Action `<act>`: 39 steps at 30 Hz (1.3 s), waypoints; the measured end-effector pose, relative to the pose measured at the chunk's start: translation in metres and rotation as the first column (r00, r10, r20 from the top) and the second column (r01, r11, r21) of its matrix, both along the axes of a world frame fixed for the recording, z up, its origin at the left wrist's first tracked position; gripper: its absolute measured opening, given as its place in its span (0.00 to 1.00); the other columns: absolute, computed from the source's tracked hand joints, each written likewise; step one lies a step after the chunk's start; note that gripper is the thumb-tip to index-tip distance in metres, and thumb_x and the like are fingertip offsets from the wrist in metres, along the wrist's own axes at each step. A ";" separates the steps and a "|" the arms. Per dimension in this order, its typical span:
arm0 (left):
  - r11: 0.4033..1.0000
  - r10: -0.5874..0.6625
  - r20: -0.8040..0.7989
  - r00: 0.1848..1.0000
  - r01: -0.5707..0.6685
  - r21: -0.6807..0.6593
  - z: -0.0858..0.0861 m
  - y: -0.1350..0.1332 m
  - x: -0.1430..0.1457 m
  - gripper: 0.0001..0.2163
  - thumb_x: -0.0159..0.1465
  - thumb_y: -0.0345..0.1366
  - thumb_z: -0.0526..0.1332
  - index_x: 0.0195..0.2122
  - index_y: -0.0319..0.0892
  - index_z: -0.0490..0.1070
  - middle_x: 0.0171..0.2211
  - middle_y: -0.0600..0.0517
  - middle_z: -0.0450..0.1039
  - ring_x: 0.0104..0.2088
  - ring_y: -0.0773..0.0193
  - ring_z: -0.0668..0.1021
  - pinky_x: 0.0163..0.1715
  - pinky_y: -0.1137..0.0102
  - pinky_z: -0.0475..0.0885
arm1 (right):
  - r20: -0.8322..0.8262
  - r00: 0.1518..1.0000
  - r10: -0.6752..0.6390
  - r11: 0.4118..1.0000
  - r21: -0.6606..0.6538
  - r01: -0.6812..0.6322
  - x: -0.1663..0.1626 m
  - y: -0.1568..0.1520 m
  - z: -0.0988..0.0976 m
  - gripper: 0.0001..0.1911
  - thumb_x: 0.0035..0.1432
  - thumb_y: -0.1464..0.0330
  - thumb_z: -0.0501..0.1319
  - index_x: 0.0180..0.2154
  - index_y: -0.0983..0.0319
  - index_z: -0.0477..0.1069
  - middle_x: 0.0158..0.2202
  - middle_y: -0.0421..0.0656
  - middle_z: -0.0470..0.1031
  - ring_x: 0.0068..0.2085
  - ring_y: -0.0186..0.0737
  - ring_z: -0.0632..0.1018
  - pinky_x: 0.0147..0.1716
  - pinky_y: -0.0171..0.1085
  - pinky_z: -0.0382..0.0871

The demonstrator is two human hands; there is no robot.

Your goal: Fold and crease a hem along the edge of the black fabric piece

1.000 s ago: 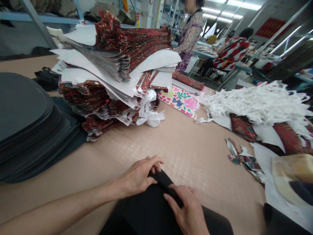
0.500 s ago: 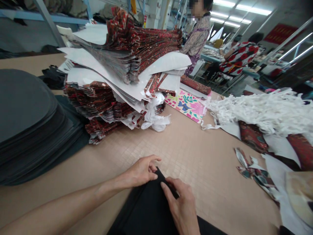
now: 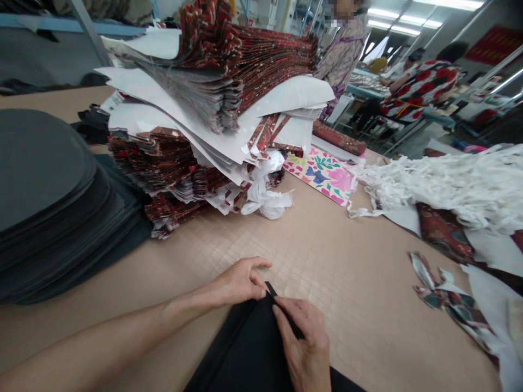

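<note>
While the left hand (image 3: 239,283) pinches the corner of a black fabric piece (image 3: 249,348) at lower centre, the right hand (image 3: 304,340) presses flat on it, fingers closed together. Both rest on a tan gridded table (image 3: 327,261). Dark grey stacked pieces (image 3: 44,190) fill the left, a patterned red-and-white pile (image 3: 212,109) rises upper centre, and white strips (image 3: 445,179) lie right.

A tall pile of red-patterned cloth pieces (image 3: 245,65), interleaved with white sheets (image 3: 286,95), stands on the tan desk (image 3: 327,256). Left of the pile lies a stack of dark grey rounded pieces (image 3: 49,185). Just right of the pile's foot lies a bright floral panel (image 3: 324,175), with a red patterned roll (image 3: 339,139) beyond it. Farther right of the pile is a heap of white strips (image 3: 453,182), and nearer, printed scraps (image 3: 445,296). Behind the pile a person (image 3: 343,49) stands; another in red florals (image 3: 425,81) sits.
</note>
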State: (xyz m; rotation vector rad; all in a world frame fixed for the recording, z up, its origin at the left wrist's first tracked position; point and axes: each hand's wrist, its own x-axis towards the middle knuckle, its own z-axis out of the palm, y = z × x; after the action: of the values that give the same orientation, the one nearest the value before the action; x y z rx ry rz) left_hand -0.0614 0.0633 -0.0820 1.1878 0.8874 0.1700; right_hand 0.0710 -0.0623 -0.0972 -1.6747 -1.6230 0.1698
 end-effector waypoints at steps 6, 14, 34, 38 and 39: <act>0.999 -0.004 0.007 1.000 0.004 -0.041 0.001 0.002 0.001 0.37 0.40 0.25 0.57 0.57 0.31 0.56 0.24 0.54 0.74 0.20 0.70 0.70 0.21 0.77 0.63 | 0.157 0.987 0.030 0.992 0.119 -0.049 -0.003 0.001 0.006 0.14 0.57 0.76 0.54 0.44 0.60 0.69 0.30 0.40 0.72 0.29 0.32 0.72 0.35 0.38 0.60; 0.998 -0.033 0.002 0.999 0.033 -0.056 0.004 0.006 0.000 0.36 0.43 0.26 0.57 0.57 0.29 0.55 0.24 0.53 0.75 0.19 0.70 0.71 0.24 0.75 0.66 | 0.322 0.942 0.092 0.986 0.103 -0.131 0.005 -0.002 -0.006 0.18 0.57 0.77 0.53 0.48 0.59 0.67 0.32 0.41 0.72 0.31 0.33 0.72 0.36 0.39 0.58; 0.773 -0.076 -0.163 0.984 0.161 0.613 -0.002 -0.013 0.002 0.26 0.51 0.25 0.56 0.53 0.42 0.63 0.27 0.56 0.71 0.27 0.68 0.72 0.29 0.75 0.65 | 0.285 0.956 0.069 0.996 0.033 -0.082 0.041 -0.057 -0.001 0.18 0.56 0.76 0.56 0.48 0.56 0.67 0.34 0.42 0.74 0.32 0.37 0.74 0.36 0.42 0.60; 0.733 -0.093 -0.220 0.971 0.216 0.645 0.001 -0.011 0.005 0.24 0.50 0.24 0.55 0.50 0.40 0.65 0.27 0.56 0.71 0.27 0.67 0.71 0.28 0.75 0.65 | 0.344 0.932 0.115 0.991 0.029 -0.133 0.043 -0.061 -0.003 0.21 0.56 0.76 0.55 0.52 0.56 0.65 0.35 0.43 0.75 0.33 0.38 0.75 0.37 0.42 0.59; 0.720 -0.096 -0.234 0.968 0.230 0.655 0.002 -0.011 0.006 0.23 0.50 0.24 0.55 0.49 0.40 0.65 0.27 0.56 0.70 0.28 0.67 0.71 0.28 0.74 0.65 | 0.322 0.942 0.097 0.993 0.028 -0.112 0.042 -0.062 -0.003 0.22 0.57 0.76 0.54 0.53 0.55 0.64 0.35 0.44 0.75 0.33 0.38 0.75 0.38 0.43 0.59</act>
State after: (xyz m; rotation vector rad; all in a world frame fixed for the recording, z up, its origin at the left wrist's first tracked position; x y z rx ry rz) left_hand -0.0557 0.0527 -0.0802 1.9979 0.9003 0.2564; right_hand 0.1131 -0.1244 -0.1007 -1.6440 -1.9425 -0.0940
